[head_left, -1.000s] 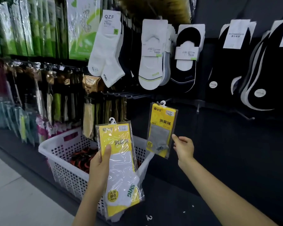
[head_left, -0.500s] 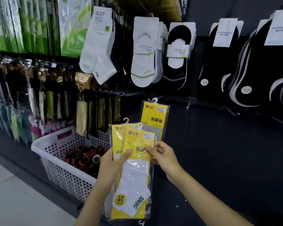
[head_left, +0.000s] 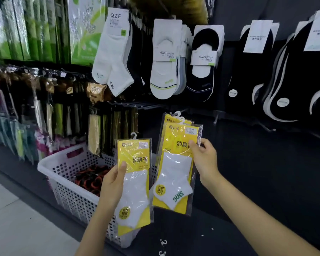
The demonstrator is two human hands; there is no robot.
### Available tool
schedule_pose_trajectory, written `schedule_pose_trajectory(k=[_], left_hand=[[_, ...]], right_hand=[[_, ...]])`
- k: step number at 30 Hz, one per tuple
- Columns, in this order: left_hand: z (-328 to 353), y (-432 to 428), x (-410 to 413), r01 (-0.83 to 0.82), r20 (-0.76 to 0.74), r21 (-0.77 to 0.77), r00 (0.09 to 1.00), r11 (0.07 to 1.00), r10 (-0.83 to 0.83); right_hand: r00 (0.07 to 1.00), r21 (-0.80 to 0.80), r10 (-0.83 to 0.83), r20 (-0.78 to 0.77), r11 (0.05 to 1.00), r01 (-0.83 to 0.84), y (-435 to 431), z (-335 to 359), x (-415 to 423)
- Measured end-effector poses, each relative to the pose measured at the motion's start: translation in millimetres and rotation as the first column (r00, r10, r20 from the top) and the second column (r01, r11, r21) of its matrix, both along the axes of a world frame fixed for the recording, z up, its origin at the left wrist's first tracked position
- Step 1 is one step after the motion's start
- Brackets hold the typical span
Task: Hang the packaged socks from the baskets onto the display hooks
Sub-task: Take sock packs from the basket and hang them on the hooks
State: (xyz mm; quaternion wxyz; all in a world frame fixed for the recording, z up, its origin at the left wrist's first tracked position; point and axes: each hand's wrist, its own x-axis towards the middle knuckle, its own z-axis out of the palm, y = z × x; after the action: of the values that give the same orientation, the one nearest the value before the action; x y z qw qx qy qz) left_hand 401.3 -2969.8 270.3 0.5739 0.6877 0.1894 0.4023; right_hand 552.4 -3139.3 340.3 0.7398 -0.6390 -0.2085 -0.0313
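My left hand [head_left: 112, 183] grips a yellow pack of white socks [head_left: 134, 183], thumb on its front, plastic hanger at the top. My right hand [head_left: 204, 159] pinches a second yellow sock pack [head_left: 175, 180] by its right edge and holds it up against another yellow pack [head_left: 171, 120] that hangs on the dark display panel behind it. Only the top of that hanging pack shows. A white perforated basket [head_left: 63, 182] stands low on the left and holds dark and orange items.
White and black socks [head_left: 163, 60] hang on hooks above. Rows of bagged socks [head_left: 50, 117] fill the left racks. Bare metal hooks [head_left: 266, 127] stick out of the dark panel at the right. Two loose plastic hangers [head_left: 163, 246] lie on the dark ledge below.
My right hand took one yellow pack off the stack in my left hand and raised it up and right to the hanging pack. My left hand keeps the other pack.
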Motion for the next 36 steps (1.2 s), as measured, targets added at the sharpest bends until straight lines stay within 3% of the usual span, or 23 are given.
schedule_pose_trajectory(k=[7, 17, 23, 25, 28, 32, 36], left_hand=[[-5, 13, -2, -0.007, 0.032, -0.054, 0.999, 0.999, 0.009], [-9, 20, 2, 0.040, 0.047, -0.073, 0.998, 0.997, -0.037], [-6, 14, 5, 0.017, 0.011, -0.070, 1.000, 0.997, -0.017], [-4, 9, 7, 0.021, -0.015, -0.059, 1.000, 0.998, -0.022], [-2, -3, 13, 0.093, 0.000, -0.089, 0.996, 0.992, -0.093], [3, -19, 18, 0.242, 0.031, -0.091, 0.970, 0.966, -0.241], [6, -31, 22, 0.331, 0.085, -0.099, 0.942, 0.938, -0.324]], right_hand=[[0.997, -0.107, -0.026, 0.072, 0.994, 0.034, 26, 16, 17], [0.967, -0.071, -0.148, -0.207, 0.988, 0.136, 43, 3, 45], [0.916, -0.130, -0.322, -0.238, 0.946, 0.298, 30, -14, 42], [0.937, -0.147, -0.251, -0.243, 0.964, 0.221, 28, -23, 32], [0.964, -0.145, 0.012, -0.265, 0.988, -0.052, 27, -28, 7], [0.921, -0.189, 0.301, -0.247, 0.917, -0.351, 25, -23, -21], [0.891, -0.094, 0.399, -0.215, 0.900, -0.425, 23, -20, -34]])
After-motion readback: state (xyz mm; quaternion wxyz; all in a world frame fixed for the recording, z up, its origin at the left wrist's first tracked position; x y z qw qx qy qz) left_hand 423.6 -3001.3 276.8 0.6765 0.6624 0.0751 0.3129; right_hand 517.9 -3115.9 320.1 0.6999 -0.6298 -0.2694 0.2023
